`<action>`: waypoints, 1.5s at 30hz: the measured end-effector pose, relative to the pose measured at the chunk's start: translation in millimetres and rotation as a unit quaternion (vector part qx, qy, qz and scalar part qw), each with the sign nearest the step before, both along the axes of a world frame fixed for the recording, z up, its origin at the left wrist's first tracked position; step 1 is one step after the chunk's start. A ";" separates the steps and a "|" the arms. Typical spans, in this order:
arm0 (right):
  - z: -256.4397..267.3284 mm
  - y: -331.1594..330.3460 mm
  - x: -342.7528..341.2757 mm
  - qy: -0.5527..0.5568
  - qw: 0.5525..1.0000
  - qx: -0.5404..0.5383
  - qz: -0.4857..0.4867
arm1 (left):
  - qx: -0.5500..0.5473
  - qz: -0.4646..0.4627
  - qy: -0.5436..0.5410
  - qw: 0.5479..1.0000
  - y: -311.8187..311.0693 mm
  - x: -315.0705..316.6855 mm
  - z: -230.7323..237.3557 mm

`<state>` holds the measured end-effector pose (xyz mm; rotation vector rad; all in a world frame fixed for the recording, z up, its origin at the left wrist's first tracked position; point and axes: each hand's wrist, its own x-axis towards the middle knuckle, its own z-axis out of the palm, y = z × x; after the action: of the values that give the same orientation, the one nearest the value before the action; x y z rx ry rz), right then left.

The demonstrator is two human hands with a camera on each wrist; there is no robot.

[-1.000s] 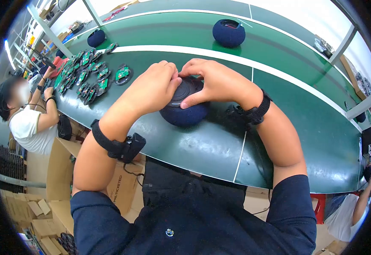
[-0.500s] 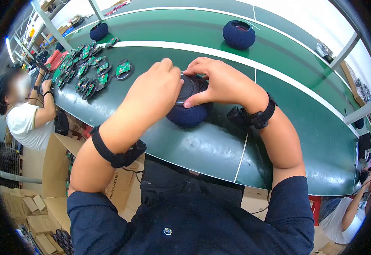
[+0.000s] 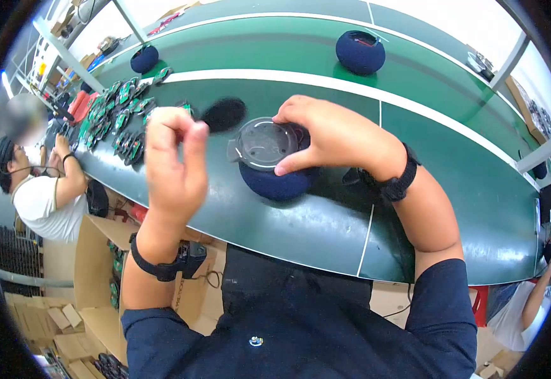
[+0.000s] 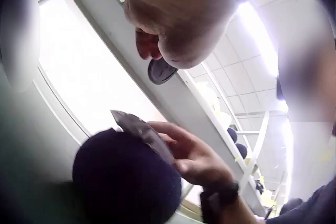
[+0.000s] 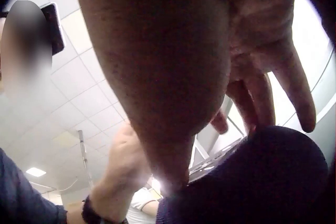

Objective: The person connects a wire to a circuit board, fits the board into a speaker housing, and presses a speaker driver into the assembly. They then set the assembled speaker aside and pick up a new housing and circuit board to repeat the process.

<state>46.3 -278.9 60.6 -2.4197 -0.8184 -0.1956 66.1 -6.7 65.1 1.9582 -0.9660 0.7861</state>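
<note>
A round, dark blue fabric-covered body [image 3: 278,183], like a small round speaker, sits on the green table. On its top lies a translucent grey round plastic plate [image 3: 263,145] with a tab at its left edge. My right hand [image 3: 339,132] grips this plate by its right rim, thumb at the front and fingers behind. To the left, my raised left hand [image 3: 175,158] pinches a thin black disc [image 3: 224,114] at its edge, apart from the plate. In the left wrist view the disc [image 4: 161,71] hangs from the fingertips above the fabric body [image 4: 121,176].
Several black pieces with green circuit boards [image 3: 124,117] lie heaped at the left of the table. Two more dark blue round bodies [image 3: 360,52] stand on the far green strip beyond a white rail. An open cardboard box [image 3: 95,265] is below at left. A person in white [image 3: 51,205] sits leftward.
My left hand has moved left off the top of the fabric body, lifting the black disc away and uncovering the translucent plate. My right hand keeps its grip at the rim.
</note>
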 end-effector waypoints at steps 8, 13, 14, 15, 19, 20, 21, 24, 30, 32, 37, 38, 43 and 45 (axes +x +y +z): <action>-6.0 33.2 -32.8 0.035 0.995 -0.058 -0.071 | 0.046 0.073 0.052 0.995 -64.5 162.0 -2.1; -7.5 -3.4 0.7 -0.020 0.992 0.015 -0.124 | 0.035 0.147 0.026 0.988 -101.8 253.4 -61.5; -10.3 -13.1 12.3 -0.048 0.987 0.034 -0.151 | 0.042 0.156 0.044 0.986 -107.9 260.7 -77.4; -8.0 -20.5 26.7 -0.049 0.978 0.055 -0.197 | 0.059 0.157 0.051 0.985 -113.6 271.6 -95.7; -12.5 -59.5 109.6 -0.084 0.947 0.009 -0.309 | 0.079 0.198 0.155 0.965 -128.9 274.0 -127.3; -14.6 -67.7 131.5 -0.081 0.942 -0.004 -0.325 | 0.097 0.198 0.174 0.960 -130.8 266.1 -115.9; -16.0 -75.7 149.6 -0.068 0.944 -0.004 -0.323 | 0.118 0.187 0.164 0.961 -131.9 263.6 -115.8; -18.5 -93.0 192.6 -0.007 0.940 -0.049 -0.337 | 0.122 0.174 0.158 0.964 -130.8 264.3 -123.6; -14.5 -124.0 193.6 -0.066 0.957 -0.034 -0.279 | 0.096 0.163 0.183 0.965 -129.9 263.8 -117.3; 12.5 -134.7 170.8 -0.095 0.921 -0.054 -0.374 | 0.067 0.154 0.206 0.964 -131.3 264.7 -117.4; -4.4 -213.8 137.0 -0.056 0.900 -0.134 -0.411 | 0.018 0.165 0.160 0.973 -131.4 271.5 -124.0; -15.5 -214.9 127.8 -0.030 0.889 -0.142 -0.434 | 0.009 0.172 0.150 0.974 -132.3 272.5 -125.3; -49.1 -213.4 116.1 -0.200 0.856 -0.222 -0.422 | 0.069 0.179 0.151 0.970 -132.1 261.6 -115.4; -54.2 -215.6 116.8 -0.188 0.843 -0.235 -0.445 | 0.060 0.184 0.139 0.971 -133.9 241.6 -119.2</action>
<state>163.2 -494.4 6.4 -3.1173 0.2424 -0.9393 307.7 -140.6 -54.1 2.3173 -0.4988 0.6379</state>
